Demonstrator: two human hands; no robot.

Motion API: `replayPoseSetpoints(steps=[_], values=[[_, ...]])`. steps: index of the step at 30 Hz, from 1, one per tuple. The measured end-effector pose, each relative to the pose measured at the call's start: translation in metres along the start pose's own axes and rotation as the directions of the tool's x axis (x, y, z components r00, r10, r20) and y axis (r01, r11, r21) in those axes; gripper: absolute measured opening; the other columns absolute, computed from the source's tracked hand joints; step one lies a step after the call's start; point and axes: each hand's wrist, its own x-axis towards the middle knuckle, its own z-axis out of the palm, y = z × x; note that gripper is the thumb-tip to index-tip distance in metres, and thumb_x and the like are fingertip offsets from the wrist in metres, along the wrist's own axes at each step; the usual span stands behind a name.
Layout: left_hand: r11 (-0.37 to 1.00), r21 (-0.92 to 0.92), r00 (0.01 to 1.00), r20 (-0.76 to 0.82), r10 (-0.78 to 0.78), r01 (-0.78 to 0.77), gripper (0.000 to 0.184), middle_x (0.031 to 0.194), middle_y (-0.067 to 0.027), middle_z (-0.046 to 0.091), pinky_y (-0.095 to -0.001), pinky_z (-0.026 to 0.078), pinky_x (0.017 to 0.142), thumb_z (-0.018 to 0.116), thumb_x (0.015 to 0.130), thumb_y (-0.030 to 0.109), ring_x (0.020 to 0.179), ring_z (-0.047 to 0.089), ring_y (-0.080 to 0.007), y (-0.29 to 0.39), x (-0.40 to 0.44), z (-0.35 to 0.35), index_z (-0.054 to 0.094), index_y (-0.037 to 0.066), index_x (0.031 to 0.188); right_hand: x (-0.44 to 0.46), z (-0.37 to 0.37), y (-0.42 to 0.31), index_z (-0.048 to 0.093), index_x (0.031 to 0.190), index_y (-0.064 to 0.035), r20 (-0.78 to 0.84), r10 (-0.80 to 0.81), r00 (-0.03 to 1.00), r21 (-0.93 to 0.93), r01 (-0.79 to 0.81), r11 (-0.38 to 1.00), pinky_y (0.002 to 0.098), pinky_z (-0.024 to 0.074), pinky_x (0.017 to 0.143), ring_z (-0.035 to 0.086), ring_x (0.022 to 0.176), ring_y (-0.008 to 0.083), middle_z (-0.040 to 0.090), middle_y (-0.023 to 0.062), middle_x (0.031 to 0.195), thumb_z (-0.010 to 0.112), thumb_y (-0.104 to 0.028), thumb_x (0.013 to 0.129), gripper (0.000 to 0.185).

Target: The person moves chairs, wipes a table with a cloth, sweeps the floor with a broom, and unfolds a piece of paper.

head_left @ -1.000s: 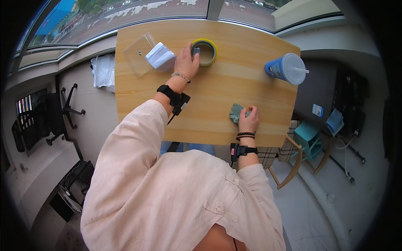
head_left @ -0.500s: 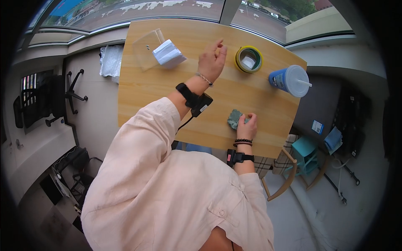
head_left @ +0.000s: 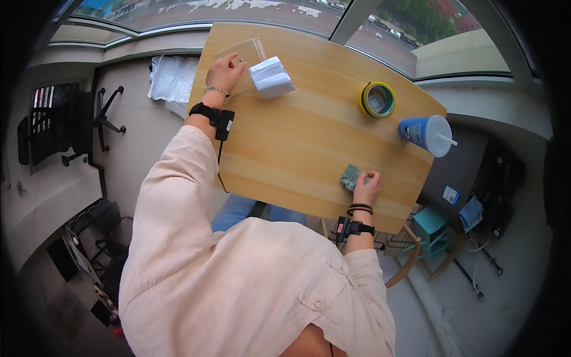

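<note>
The left arm stretches out to 10 o'clock on the surface (head_left: 297, 157), the left hand (head_left: 222, 74) palm down over the clear plastic tray (head_left: 242, 83). Its fingers curl; whether its grip holds anything, I cannot tell. Folded white paper (head_left: 272, 78) sits beside it, towards 11 o'clock. At 5 o'clock, the right hand (head_left: 366, 190), wrist low and fingers bent, grips the crumpled green cloth (head_left: 351, 177). The tape rolls (head_left: 391, 102) lie at 2 o'clock, the lidded blue cup (head_left: 417, 132) at 3.
</note>
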Motion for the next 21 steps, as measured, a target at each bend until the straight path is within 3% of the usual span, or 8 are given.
replayPoseSetpoints(steps=[3,8,11,12,14,15,17,21], values=[[0.987,0.131,0.996,-0.009,0.091,-0.089,0.02,0.082,-0.0062,0.058,-0.0366,0.046,0.063,0.055,0.074,0.029,0.074,0.057,-0.0256,0.002,-0.001,0.002,0.061,0.014,0.085,0.001,-0.002,-0.002,0.045,0.087,-0.0074,0.014,0.068,0.998,-0.027,-0.068,0.997,0.0418,0.041,0.065,0.052,0.078,0.0358,0.054,0.0148,0.084,0.049,-0.031,0.076,0.026],[0.998,0.054,0.979,-0.199,0.035,-0.025,0.015,0.083,-0.0066,0.058,-0.0376,0.046,0.064,0.051,0.077,0.024,0.075,0.056,-0.0277,-0.009,-0.004,-0.002,0.06,0.013,0.081,0.004,0.0,0.006,0.045,0.088,-0.0073,0.045,0.071,0.996,-0.039,-0.07,0.997,0.0415,0.0408,0.067,0.052,0.078,0.0359,0.054,0.0153,0.084,0.049,-0.032,0.077,0.028],[0.989,-0.094,0.937,-0.339,0.079,-0.118,0.014,0.08,-0.0064,0.059,-0.0325,0.047,0.061,0.054,0.076,0.02,0.07,0.059,-0.0222,-0.022,-0.012,-0.027,0.06,0.009,0.082,0.006,-0.005,0.002,0.045,0.09,-0.0071,0.075,0.083,0.994,-0.055,-0.079,0.995,0.0408,0.0406,0.068,0.052,0.08,0.0348,0.054,0.0149,0.086,0.049,-0.033,0.077,0.029],[0.93,-0.354,0.955,-0.296,-0.014,-0.097,0.014,0.079,-0.0055,0.06,-0.0289,0.046,0.059,0.057,0.075,0.018,0.067,0.059,-0.0175,-0.028,-0.015,-0.035,0.06,0.006,0.082,0.004,-0.006,-0.001,0.045,0.091,-0.007,0.093,0.095,0.991,-0.075,-0.089,0.993,0.0405,0.0404,0.069,0.052,0.081,0.0341,0.054,0.0147,0.087,0.049,-0.033,0.078,0.03],[0.673,-0.739,0.976,-0.157,-0.151,-0.015,0.017,0.079,-0.0032,0.06,-0.021,0.046,0.056,0.063,0.074,0.012,0.062,0.056,-0.0074,-0.037,-0.023,-0.049,0.058,-0.001,0.084,0.004,-0.009,-0.004,0.045,0.094,-0.0072,0.119,0.102,0.988,-0.085,-0.092,0.992,0.0405,0.0399,0.072,0.05,0.085,0.0333,0.053,0.0148,0.091,0.049,-0.034,0.078,0.031],[0.671,-0.741,0.974,-0.166,-0.156,-0.019,0.017,0.079,-0.0032,0.06,-0.021,0.046,0.056,0.063,0.074,0.012,0.062,0.056,-0.0074,-0.037,-0.03,-0.057,0.058,-0.001,0.084,0.002,-0.011,-0.006,0.044,0.097,-0.0074,0.145,0.119,0.982,-0.1,-0.105,0.989,0.0405,0.0393,0.074,0.049,0.089,0.0326,0.052,0.0148,0.095,0.049,-0.034,0.078,0.033],[0.119,-0.981,0.969,0.124,-0.212,0.151,0.014,0.079,-0.0029,0.059,-0.021,0.047,0.06,0.06,0.076,0.01,0.065,0.056,-0.0085,-0.029,-0.048,-0.077,0.058,0.0,0.086,-0.003,-0.012,-0.012,0.044,0.1,-0.0076,0.17,0.126,0.977,-0.121,-0.107,0.987,0.0405,0.0387,0.076,0.048,0.093,0.0319,0.051,0.0149,0.1,0.049,-0.035,0.078,0.035],[-0.296,-0.88,0.927,0.371,0.058,0.371,0.012,0.078,-0.0033,0.056,-0.0209,0.047,0.063,0.056,0.079,0.007,0.068,0.055,-0.0107,-0.019,-0.086,-0.111,0.054,0.001,0.089,-0.015,-0.009,-0.013,0.042,0.113,-0.0102,-0.064,0.012,0.998,-0.184,-0.024,0.983,0.0433,0.0306,0.088,0.037,0.109,0.0315,0.039,0.0153,0.119,0.05,-0.036,0.078,0.044]])
